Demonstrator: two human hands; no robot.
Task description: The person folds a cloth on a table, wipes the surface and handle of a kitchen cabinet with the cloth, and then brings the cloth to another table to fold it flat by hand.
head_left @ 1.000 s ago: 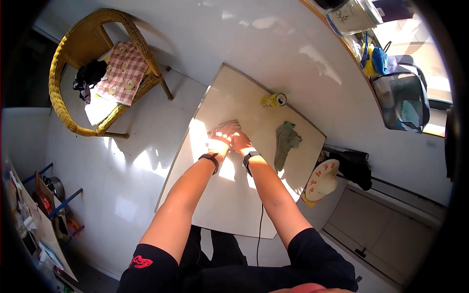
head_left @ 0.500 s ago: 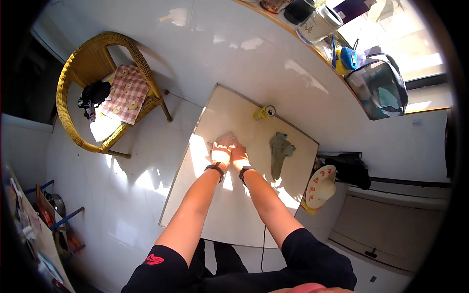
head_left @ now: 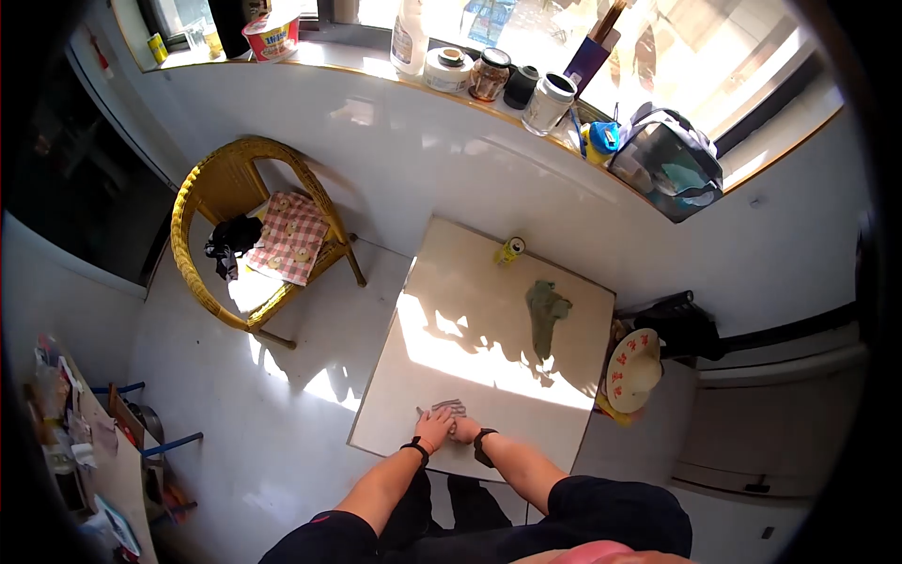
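Observation:
A small greyish striped cloth (head_left: 452,404) lies bunched near the close edge of the pale table (head_left: 390,399). My left hand (head_left: 434,429) is on the cloth's left part, its fingers close together and pressed onto the fabric. Beside it, touching, my right hand (head_left: 465,430) is curled at the cloth's lower right. Both wrists wear dark bands. Farther back on the table lies a crumpled green cloth (head_left: 543,320), with a yellow can (head_left: 510,250) standing near the far edge.
A wicker chair (head_left: 195,263) with a checked cushion (head_left: 291,237) and dark cloth stands at left. Jars and a mesh bag (head_left: 669,164) line the windowsill (head_left: 357,73). A straw hat (head_left: 633,370) hangs right of the table. A cluttered shelf (head_left: 103,451) is at lower left.
Both hands and the striped cloth have moved from the table's middle to its near edge. The view has shifted up, showing more of the windowsill. Green cloth and can stay on the table.

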